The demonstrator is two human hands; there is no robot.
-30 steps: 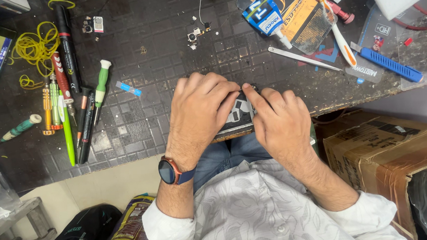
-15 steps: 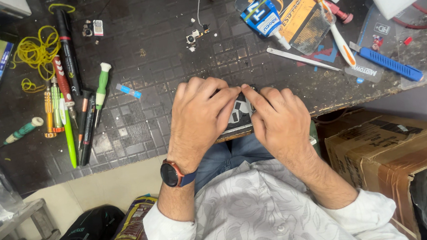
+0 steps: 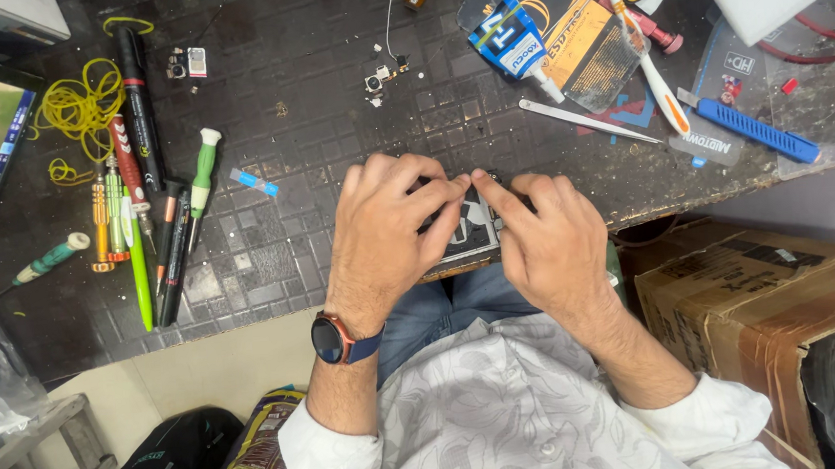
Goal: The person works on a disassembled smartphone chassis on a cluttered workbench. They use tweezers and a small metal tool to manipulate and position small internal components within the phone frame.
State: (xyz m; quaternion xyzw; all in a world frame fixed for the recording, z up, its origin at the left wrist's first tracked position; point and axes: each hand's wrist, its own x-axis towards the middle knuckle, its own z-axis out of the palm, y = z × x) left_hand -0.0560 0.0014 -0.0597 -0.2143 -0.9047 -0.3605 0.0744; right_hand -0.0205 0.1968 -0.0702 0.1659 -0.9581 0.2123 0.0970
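I am pressing both hands on an opened phone (image 3: 464, 233) lying at the near edge of the dark surface (image 3: 273, 264). My left hand (image 3: 388, 232) is covering it, fingers curled; my right hand (image 3: 550, 240) is pinching a small part at its top. Fine, steady fingertip work seems needed next.

Matt, gridded rubber mat (image 3: 271, 245) — glossy plastic screwdriver handles (image 3: 202, 166), shiny metal tweezers (image 3: 586, 120), rough cardboard box (image 3: 764, 289).
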